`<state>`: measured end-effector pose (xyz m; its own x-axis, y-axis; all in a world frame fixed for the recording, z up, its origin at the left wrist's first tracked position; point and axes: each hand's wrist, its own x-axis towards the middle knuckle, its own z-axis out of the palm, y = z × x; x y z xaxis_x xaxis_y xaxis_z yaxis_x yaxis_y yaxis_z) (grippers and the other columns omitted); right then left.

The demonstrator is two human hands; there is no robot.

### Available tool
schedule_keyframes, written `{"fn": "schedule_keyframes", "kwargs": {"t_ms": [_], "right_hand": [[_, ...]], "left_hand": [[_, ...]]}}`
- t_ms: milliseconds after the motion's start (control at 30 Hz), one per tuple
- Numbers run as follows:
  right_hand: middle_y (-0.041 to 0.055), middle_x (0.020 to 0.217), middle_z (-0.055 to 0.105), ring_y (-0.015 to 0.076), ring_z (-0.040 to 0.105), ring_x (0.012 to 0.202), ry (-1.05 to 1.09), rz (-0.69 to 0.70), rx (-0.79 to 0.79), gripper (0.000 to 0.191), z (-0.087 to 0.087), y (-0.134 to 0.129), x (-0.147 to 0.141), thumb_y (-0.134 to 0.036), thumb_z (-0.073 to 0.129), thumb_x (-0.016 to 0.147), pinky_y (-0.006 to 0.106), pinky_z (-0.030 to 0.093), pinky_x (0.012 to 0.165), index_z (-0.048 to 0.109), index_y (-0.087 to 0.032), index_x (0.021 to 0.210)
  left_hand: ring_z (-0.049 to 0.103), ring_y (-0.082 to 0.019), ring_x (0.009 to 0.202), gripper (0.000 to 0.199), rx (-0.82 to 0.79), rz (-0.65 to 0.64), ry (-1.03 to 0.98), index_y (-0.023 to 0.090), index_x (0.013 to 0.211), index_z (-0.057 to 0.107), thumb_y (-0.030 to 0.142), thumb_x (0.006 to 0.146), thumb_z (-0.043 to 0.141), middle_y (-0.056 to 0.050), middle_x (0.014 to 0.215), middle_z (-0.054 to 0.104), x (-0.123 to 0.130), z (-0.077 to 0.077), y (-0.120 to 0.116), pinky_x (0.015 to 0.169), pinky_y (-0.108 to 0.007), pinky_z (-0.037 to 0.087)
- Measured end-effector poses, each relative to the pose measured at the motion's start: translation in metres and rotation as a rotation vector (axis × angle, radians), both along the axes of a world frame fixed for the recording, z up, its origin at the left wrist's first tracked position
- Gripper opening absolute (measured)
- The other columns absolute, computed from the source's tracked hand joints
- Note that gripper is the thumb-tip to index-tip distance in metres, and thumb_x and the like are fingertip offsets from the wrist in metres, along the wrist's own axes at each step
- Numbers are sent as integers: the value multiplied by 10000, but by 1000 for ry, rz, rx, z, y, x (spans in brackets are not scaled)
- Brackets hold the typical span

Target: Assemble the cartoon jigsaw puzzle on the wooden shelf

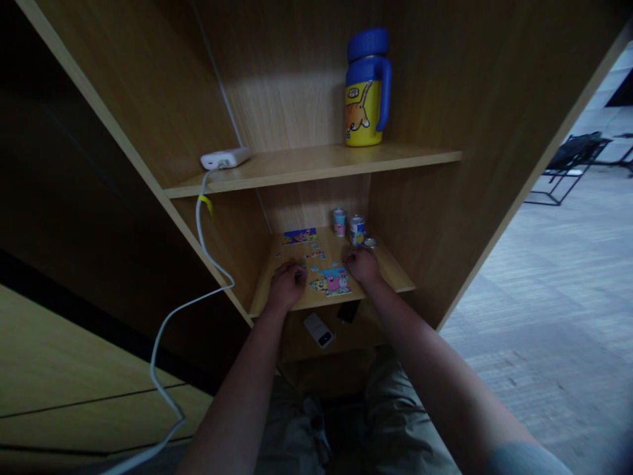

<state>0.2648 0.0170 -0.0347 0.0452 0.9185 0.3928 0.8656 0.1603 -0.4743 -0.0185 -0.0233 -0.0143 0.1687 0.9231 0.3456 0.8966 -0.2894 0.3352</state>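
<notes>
A partly joined jigsaw puzzle (pixel 337 282) with cartoon figures lies near the front edge of the lower shelf. Loose puzzle pieces (pixel 315 254) are scattered behind it. My left hand (pixel 288 285) rests on the shelf to the left of the puzzle, its fingers curled in; whatever they may hold is hidden. To the right, just behind the puzzle's corner, my right hand (pixel 363 264) has its fingertips drawn together, and anything between them is too small to make out. A puzzle picture card (pixel 299 236) lies at the back left.
Two small printed cans (pixel 339 223) stand at the back right, with a round metal lid (pixel 369 243) close by. Above, the upper shelf (pixel 297 163) bears a blue-and-yellow mug (pixel 364 99) and a white power bank (pixel 225 158) with a hanging cable (pixel 163 343). Below lies a white device (pixel 318 329).
</notes>
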Motion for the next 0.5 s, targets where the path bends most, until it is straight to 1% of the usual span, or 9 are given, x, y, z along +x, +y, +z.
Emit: {"fn": "schedule_keyframes", "kwargs": {"t_ms": [100, 200, 300, 400, 500], "right_hand": [[112, 1094, 870, 251, 773, 1072, 15, -5, 4, 256, 0, 0, 0, -221, 651, 1033, 310, 509, 1037, 904, -213, 997], [104, 1102, 870, 244, 773, 1076, 12, -8, 6, 250, 0, -1, 0, -232, 652, 1029, 299, 509, 1034, 901, -216, 1009], [106, 1102, 869, 245, 774, 1060, -5, -12, 1, 255, 1, -1, 0, -244, 646, 1035, 301, 512, 1023, 898, -222, 1004], [114, 1101, 867, 253, 772, 1069, -9, -19, -6, 256, 2, -2, 0, -250, 646, 1043, 307, 511, 1012, 897, -215, 1008], [118, 1100, 867, 255, 773, 1062, -7, -32, -20, 259, 3, -3, -1, -260, 647, 1050, 303, 515, 978, 902, -212, 1030]], "left_hand": [[690, -306, 1338, 204, -8, 23, -1, 222, 1169, 808, 311, 1023, 695, -128, 1355, 773, 1, 0, 0, 1241, -449, 506], [691, -307, 1338, 221, -3, 20, 12, 222, 1184, 802, 335, 1037, 681, -126, 1370, 774, 0, -1, 1, 1245, -446, 502], [703, -316, 1320, 280, -8, 33, 34, 207, 1249, 787, 362, 1049, 668, -138, 1381, 775, 0, -2, 1, 1238, -451, 507], [678, -338, 1384, 382, -10, 46, 56, 162, 1357, 756, 379, 1063, 645, -175, 1461, 750, 0, -3, 2, 1267, -451, 480], [633, -339, 1471, 429, -16, 70, 82, 168, 1425, 729, 391, 1073, 623, -173, 1562, 705, 0, -6, 4, 1300, -448, 445]]}}
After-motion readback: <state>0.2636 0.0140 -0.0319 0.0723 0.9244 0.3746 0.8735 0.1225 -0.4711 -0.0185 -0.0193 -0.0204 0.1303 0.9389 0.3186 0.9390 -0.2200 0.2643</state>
